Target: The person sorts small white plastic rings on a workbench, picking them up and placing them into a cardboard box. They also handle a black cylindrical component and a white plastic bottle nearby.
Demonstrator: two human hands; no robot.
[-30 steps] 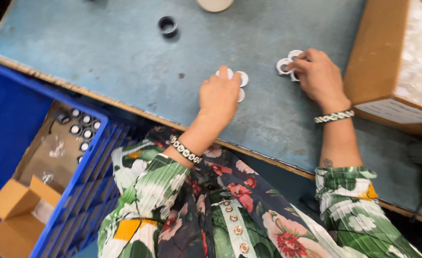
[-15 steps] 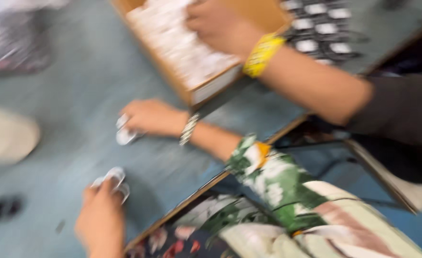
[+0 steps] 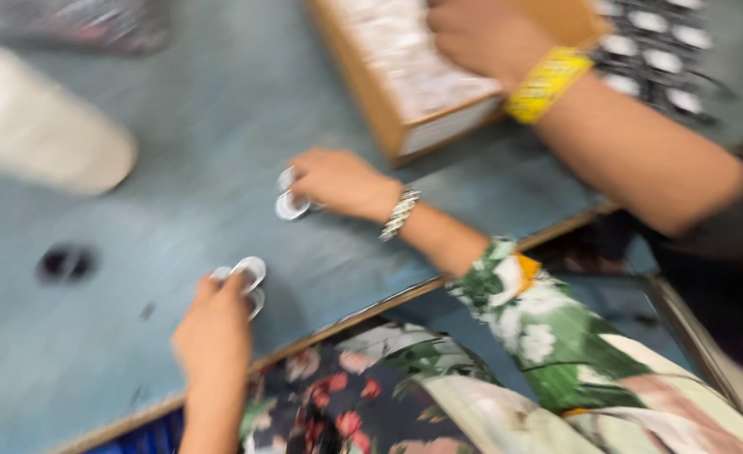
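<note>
The picture is blurred by motion. My left hand (image 3: 213,332) rests on the blue-grey table (image 3: 178,193), its fingers on a few small white round caps (image 3: 248,271). My right hand (image 3: 343,182), with a beaded bracelet at the wrist, touches more white round caps (image 3: 288,202) near the table's middle. Both hands lie over their caps; whether the fingers grip them is unclear.
An open cardboard box (image 3: 405,101) of white pieces stands at the back. Another person's hand (image 3: 481,34) with a yellow wristband reaches into it. A tray of white caps (image 3: 657,50) lies far right. A pale blurred object (image 3: 43,139) and a dark ring (image 3: 64,262) sit left.
The camera has swung right, bringing the box and the other person's arm into view. My hands stay on their caps at the same spots on the table.
</note>
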